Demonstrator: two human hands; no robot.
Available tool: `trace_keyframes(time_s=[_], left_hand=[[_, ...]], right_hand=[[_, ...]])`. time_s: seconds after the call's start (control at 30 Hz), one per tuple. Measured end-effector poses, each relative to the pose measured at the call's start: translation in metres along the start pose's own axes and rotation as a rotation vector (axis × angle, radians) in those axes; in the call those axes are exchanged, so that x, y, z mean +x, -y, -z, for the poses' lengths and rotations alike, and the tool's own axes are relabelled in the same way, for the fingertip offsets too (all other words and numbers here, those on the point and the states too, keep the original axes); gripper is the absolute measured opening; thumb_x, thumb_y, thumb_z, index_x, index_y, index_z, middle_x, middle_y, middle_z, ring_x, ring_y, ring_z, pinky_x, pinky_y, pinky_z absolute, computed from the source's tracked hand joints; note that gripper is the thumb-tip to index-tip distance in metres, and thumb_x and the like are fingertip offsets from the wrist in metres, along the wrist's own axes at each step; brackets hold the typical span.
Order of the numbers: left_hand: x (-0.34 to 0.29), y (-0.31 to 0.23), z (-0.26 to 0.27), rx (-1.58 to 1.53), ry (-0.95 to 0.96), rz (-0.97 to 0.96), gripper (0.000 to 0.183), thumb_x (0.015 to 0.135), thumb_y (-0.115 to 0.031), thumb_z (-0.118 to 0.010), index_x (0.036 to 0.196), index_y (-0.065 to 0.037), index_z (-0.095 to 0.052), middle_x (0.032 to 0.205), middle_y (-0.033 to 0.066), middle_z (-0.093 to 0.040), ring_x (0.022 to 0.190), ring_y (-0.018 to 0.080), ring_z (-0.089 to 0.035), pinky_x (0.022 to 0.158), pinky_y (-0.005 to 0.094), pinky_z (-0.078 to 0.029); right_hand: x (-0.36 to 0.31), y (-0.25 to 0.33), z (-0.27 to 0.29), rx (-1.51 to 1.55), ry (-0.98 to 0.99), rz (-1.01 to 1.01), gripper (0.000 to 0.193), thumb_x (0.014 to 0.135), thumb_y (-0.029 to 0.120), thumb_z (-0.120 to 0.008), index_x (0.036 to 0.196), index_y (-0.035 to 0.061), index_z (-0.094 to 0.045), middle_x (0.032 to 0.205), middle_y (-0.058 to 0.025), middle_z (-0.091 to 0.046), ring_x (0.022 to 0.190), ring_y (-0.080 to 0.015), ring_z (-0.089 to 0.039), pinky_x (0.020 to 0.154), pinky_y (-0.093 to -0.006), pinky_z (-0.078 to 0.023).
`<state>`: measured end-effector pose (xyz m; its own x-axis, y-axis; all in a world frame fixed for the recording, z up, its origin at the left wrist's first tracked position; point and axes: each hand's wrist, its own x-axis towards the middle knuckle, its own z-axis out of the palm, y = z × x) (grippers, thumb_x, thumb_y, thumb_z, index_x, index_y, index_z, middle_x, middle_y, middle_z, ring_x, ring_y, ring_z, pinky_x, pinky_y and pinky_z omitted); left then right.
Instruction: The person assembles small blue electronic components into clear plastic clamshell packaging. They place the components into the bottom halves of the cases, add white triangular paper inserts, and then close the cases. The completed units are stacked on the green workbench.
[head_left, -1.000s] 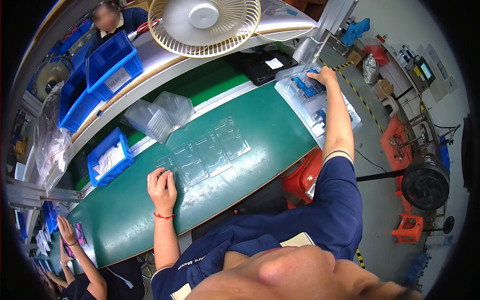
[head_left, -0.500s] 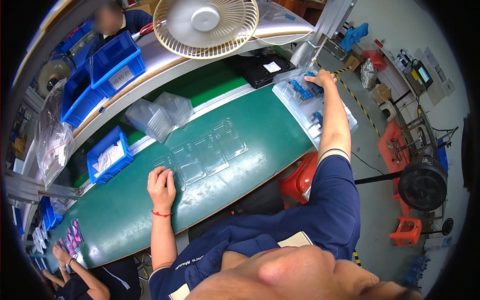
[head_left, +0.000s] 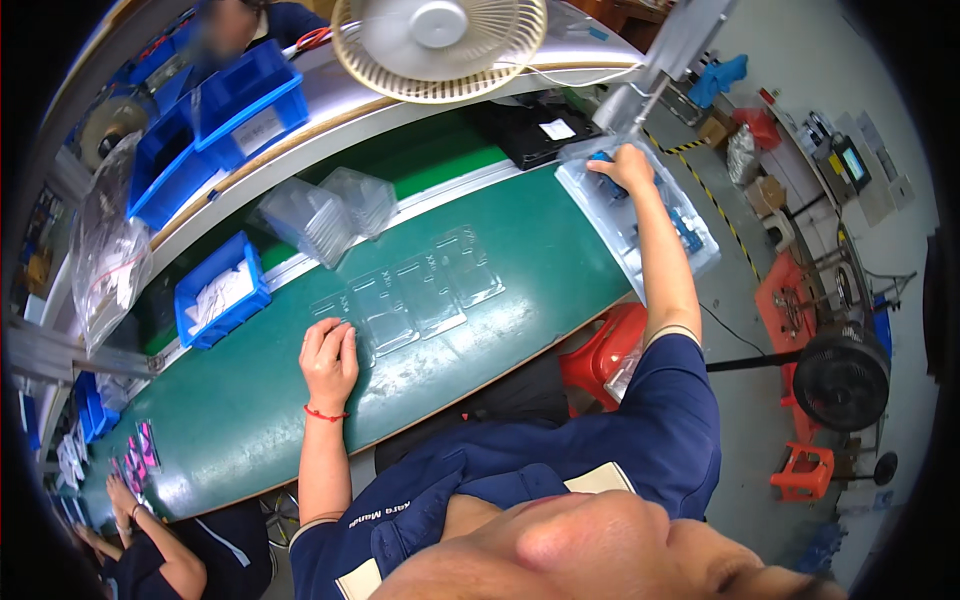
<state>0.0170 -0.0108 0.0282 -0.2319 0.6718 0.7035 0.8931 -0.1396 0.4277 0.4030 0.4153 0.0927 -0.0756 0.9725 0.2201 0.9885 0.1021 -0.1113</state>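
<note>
Two arms spread wide. My right hand [head_left: 632, 168] is over the far end of the clear plastic tub [head_left: 612, 222], fingers partly bent at blue parts [head_left: 685, 232]; fingertips are hidden, can't tell if it has hold of one. Tub sits at the tabletop's [head_left: 540, 230] right end, probably to leave working space and stay within reach. My left hand [head_left: 328, 352] is loosely curled at the near end of the leftmost clear tray, maybe steadying it; contact unclear, nothing visible in its fingers. Four clear trays [head_left: 428, 300] lie side by side, likely so each stays accessible. Beyond: nested clear trays [head_left: 310, 222] leaning together, presumably to save room; blue bin [head_left: 192, 325] keeping white slips [head_left: 225, 295] contained. Fan [head_left: 437, 25] on the shelf above.
</note>
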Motion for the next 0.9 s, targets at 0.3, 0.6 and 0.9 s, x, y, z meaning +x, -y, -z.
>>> trace_keyframes(time_s=[0.3, 0.6, 0.9], left_hand=[[0.003, 0.000, 0.006, 0.005, -0.074, -0.026, 0.009, 0.074, -0.002, -0.072, 0.082, -0.003, -0.068, 0.087, 0.0108, -0.065, 0.075, 0.0270, -0.063, 0.065, 0.0350, -0.051], [0.001, -0.002, 0.013, -0.034, -0.089, -0.031, 0.007, 0.075, -0.002, -0.071, 0.081, -0.003, -0.067, 0.083, 0.0086, -0.065, 0.073, 0.0246, -0.063, 0.063, 0.0336, -0.050], [-0.009, -0.054, -0.034, -1.328, 0.371, 0.775, 0.066, 0.087, -0.001, -0.066, 0.145, -0.010, -0.036, 0.122, 0.0089, -0.056, 0.111, 0.0166, -0.055, 0.093, 0.0323, -0.048]], right_hand=[[0.037, -0.030, -0.025, 0.049, 0.091, 0.094, 0.072, 0.056, 0.060, -0.084, 0.081, -0.0059, -0.067, 0.088, -0.0260, -0.069, 0.085, -0.0332, -0.070, 0.073, -0.0426, -0.052], [-0.011, 0.019, 0.025, -0.087, -0.066, 0.100, 0.051, 0.067, 0.045, -0.082, 0.086, 0.0009, -0.065, 0.090, -0.0207, -0.069, 0.088, -0.0343, -0.067, 0.072, -0.0438, -0.051], [-0.195, 0.175, 0.035, 1.204, 0.487, 0.461, 0.013, 0.086, 0.014, -0.071, 0.089, 0.0044, -0.062, 0.079, 0.0019, -0.062, 0.067, -0.0038, -0.053, 0.057, -0.0218, -0.045]])
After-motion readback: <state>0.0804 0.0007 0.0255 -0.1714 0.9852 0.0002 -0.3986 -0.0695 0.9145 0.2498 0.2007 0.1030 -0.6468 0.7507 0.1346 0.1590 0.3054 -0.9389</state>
